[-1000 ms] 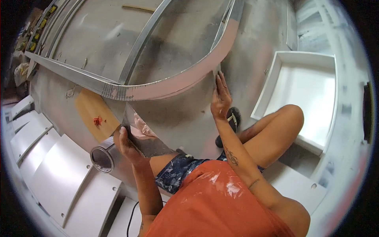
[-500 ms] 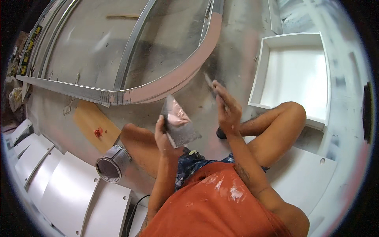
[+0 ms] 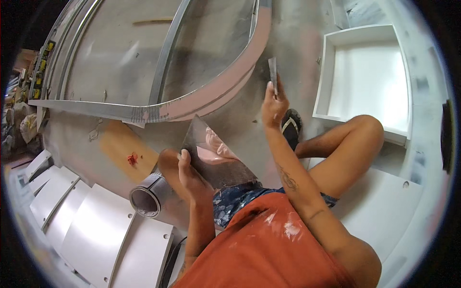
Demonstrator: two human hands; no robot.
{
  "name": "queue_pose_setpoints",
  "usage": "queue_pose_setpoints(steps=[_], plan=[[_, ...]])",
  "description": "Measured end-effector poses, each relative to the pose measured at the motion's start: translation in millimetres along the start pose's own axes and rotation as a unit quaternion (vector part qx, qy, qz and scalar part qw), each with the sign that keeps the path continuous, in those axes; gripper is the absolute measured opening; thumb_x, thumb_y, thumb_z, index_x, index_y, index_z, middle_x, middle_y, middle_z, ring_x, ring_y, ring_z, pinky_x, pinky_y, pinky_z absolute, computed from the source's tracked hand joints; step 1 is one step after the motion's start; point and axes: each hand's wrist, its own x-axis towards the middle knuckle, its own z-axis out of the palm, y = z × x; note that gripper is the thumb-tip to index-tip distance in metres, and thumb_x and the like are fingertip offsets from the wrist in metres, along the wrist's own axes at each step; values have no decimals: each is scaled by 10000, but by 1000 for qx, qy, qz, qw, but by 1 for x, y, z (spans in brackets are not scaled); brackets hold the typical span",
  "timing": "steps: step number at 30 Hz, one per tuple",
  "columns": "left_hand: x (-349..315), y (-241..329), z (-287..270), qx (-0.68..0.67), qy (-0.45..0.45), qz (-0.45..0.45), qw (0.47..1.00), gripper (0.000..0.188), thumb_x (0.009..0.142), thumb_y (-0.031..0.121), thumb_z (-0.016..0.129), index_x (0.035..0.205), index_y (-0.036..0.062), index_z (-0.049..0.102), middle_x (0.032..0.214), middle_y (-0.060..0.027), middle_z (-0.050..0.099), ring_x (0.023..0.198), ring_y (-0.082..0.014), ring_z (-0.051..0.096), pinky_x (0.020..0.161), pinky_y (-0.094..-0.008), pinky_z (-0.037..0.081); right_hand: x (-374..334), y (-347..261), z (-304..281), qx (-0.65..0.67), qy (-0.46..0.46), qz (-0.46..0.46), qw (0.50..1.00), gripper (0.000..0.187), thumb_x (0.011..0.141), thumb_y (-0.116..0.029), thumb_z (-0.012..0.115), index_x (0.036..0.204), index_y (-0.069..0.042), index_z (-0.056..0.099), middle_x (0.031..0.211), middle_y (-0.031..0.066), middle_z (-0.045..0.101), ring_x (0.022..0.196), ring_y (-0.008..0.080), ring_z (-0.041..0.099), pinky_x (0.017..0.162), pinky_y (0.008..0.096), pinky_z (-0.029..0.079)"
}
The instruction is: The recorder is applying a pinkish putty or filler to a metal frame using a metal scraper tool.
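Observation:
My left hand [image 3: 192,176] grips a dark, flat triangular plate [image 3: 224,174] by its left edge, with the thumb on top. A smeared mound of glossy pink putty [image 3: 216,148] lies on the plate. Raised to the right, my right hand [image 3: 275,109] is closed around a thin grey putty knife [image 3: 273,69], its blade pointing up and away from me. Ahead of both hands stands a curved metal frame [image 3: 137,111], its rounded corner coated with a band of pink filler [image 3: 218,91]. Neither hand touches the frame.
An open metal can [image 3: 145,200] lies tilted by my left knee, near a wooden board [image 3: 122,144] with red scraps on it. White panels [image 3: 89,225] lie at the lower left. A white drawer-like box [image 3: 365,81] stands at the right beyond my knee.
My right hand has moved up and forward, turning the putty knife upright. My left hand has tilted the plate, so more of its putty-covered face shows. My right foot has come into view.

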Motion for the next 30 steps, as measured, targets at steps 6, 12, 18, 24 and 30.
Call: queue_pose_setpoints(steps=[6, 12, 18, 24, 30], plan=[[21, -8, -67, -61, 27, 36, 997, 364, 986, 334, 475, 1200, 50, 555, 1098, -93, 624, 969, -216, 617, 831, -356, 515, -74, -12, 45, -2, -27, -75, 997, 476, 876, 34, 589, 1339, -72, 559, 1414, 131, 512, 1277, 288, 522, 1008, 360, 445], [18, 10, -64, -136, -26, 7, 990, 393, 990, 352, 470, 1217, 43, 554, 1130, -106, 636, 972, -241, 640, 842, -376, 525, -109, -9, 51, -29, -84, -100, 991, 621, 751, 78, 645, 1328, -139, 576, 1426, 149, 486, 1309, 338, 474, 1033, 398, 438], [29, -7, -80, -122, 12, 21, 992, 348, 989, 341, 472, 1145, 51, 586, 1040, -96, 651, 909, -230, 645, 816, -377, 524, -99, -6, 1, -134, -235, -124, 955, 582, 724, 106, 638, 1260, -121, 624, 1306, 158, 588, 1275, 337, 508, 1040, 396, 437], [11, -13, -50, -254, -7, -145, 956, 299, 993, 314, 468, 1074, 55, 593, 923, -80, 664, 824, -203, 651, 784, -332, 522, -101, -110, -37, 135, -276, -86, 948, 484, 751, 95, 607, 1207, -64, 641, 1248, 167, 624, 1205, 337, 572, 1002, 397, 474], [-6, 11, -50, -107, -20, -4, 994, 352, 980, 329, 484, 1166, 42, 567, 1084, -111, 640, 909, -212, 636, 807, -352, 521, -83, -80, -33, 63, -401, -234, 883, 372, 850, 25, 595, 1216, -28, 629, 1217, 139, 655, 1149, 303, 620, 978, 352, 479]])
